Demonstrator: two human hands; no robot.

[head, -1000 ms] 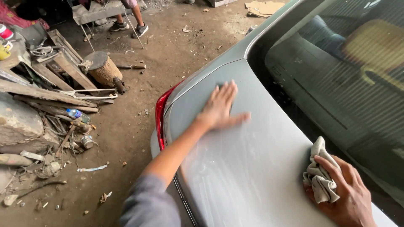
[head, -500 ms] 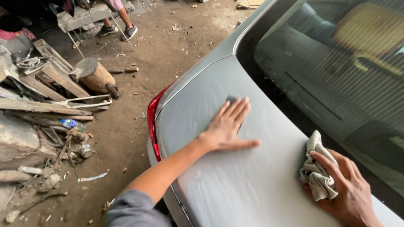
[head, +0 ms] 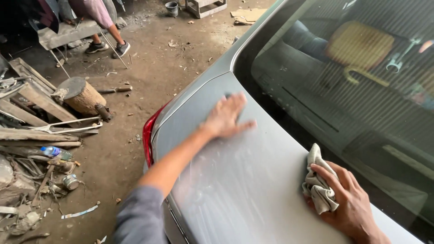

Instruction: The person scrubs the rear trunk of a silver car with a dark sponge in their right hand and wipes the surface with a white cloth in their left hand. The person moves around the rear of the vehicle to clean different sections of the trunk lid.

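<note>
My left hand lies flat on the silver boot lid of a car, fingers together, pressing a small dark sheet whose edge peeks out past the fingertips. Dull, streaky marks cover the lid around and below that hand. My right hand rests on the lid's right side near the rear window, gripping a crumpled grey cloth. A red tail light sits at the lid's left corner.
Dirt floor to the left holds a wooden stump, stacked planks, a plastic bottle and scrap. Another person's legs stand by a bench at the top left. A wooden crate lies far back.
My left hand has slid back and forth over the lid with the dark sheet beneath it. The right hand stays put, still holding the cloth. The view has shifted slightly.
</note>
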